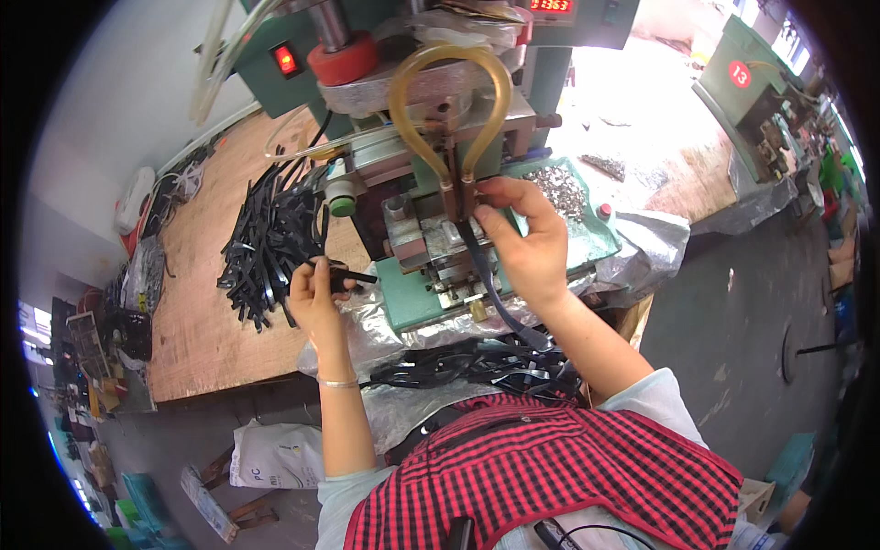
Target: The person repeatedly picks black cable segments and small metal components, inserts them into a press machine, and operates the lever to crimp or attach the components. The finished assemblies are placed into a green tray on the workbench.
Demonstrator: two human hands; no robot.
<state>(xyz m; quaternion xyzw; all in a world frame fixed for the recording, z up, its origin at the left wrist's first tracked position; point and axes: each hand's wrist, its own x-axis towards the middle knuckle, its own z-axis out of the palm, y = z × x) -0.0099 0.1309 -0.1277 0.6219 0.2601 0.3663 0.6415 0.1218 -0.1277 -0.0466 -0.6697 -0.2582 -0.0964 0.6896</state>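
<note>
Black strap [486,270]: where is it in the head view?
It hangs from the press [408,247] tooling, curving down toward loose straps [440,367] near the apron [513,440].

And the right hand [530,243]?
Thumb and forefinger come close together at the tooling, by the strap's upper end; I cannot tell whether they pinch it.

The left hand [316,298]?
Thumb and fingers pinch black strips [353,275], just beside a strap pile [270,243] on the wooden surface [192,321].

Anything else, or in the way?
Small metal pieces [556,191] lie in a green tray [600,240], right of the press. A yellowish tube [401,96] loops across the press front, partly covering it.
</note>
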